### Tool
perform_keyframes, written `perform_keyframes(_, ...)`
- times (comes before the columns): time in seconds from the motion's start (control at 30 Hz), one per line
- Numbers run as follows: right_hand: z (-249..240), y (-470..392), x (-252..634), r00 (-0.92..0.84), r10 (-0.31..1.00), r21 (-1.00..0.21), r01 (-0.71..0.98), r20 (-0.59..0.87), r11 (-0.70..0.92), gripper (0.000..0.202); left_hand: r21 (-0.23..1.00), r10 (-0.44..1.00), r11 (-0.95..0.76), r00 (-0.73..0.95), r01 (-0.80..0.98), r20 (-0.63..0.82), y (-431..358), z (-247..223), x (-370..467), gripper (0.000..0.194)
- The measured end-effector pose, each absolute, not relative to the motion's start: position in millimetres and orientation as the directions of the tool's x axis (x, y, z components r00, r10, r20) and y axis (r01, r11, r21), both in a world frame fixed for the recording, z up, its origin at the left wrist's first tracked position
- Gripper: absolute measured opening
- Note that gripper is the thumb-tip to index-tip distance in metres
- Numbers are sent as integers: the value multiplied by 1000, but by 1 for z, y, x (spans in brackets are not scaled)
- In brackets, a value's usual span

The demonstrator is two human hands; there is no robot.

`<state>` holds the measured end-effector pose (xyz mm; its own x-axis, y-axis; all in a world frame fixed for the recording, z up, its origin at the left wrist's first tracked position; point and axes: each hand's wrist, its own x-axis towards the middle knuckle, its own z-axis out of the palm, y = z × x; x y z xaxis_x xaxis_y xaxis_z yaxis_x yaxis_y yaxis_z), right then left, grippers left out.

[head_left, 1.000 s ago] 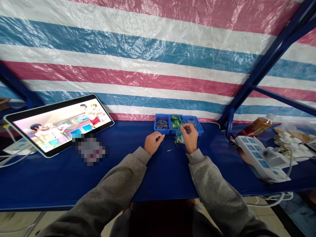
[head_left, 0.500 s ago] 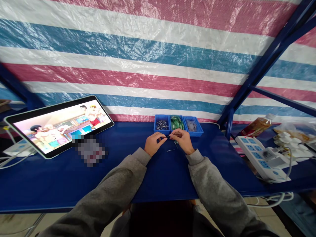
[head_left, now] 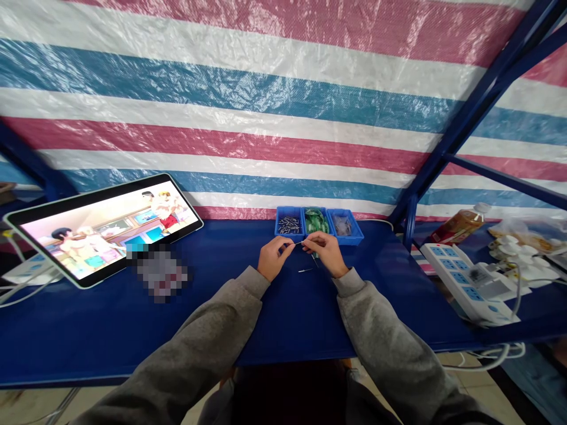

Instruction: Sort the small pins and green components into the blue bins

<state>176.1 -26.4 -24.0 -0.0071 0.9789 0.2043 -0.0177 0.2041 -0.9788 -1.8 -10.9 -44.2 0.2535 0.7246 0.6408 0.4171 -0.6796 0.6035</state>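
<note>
My left hand (head_left: 273,258) and my right hand (head_left: 325,252) meet in front of three small blue bins, thumb and fingertips pinched on each. Between them runs a thin, pale, pin-like piece (head_left: 298,242), too small to name more exactly. On the blue table (head_left: 292,313) just below lies another slim metallic piece (head_left: 305,270), and one more thin piece (head_left: 315,260) rests by my right fingers. The left bin (head_left: 278,229) holds many short metal parts, the middle bin (head_left: 316,208) green pieces, the right bin (head_left: 353,241) small translucent parts.
A tablet (head_left: 106,230) showing a cartoon leans at the left, with a blurred-out item (head_left: 162,273) before it. To the right are a white power strip (head_left: 465,283) with cables, a drink bottle (head_left: 460,224) and a blue metal frame post (head_left: 452,130). A striped tarp (head_left: 248,141) hangs behind.
My fingertips have drawn slightly apart, and more of the thin piece shows between them. The loose pieces on the table stay put. The view has shifted a little.
</note>
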Motion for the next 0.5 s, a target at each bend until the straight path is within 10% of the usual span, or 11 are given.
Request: perform_keyframes(0.5, -27, -29, 175, -81, 947, -941, 114, 312, 319, 28, 727, 799, -600, 210, 334, 563, -14, -39, -2, 34)
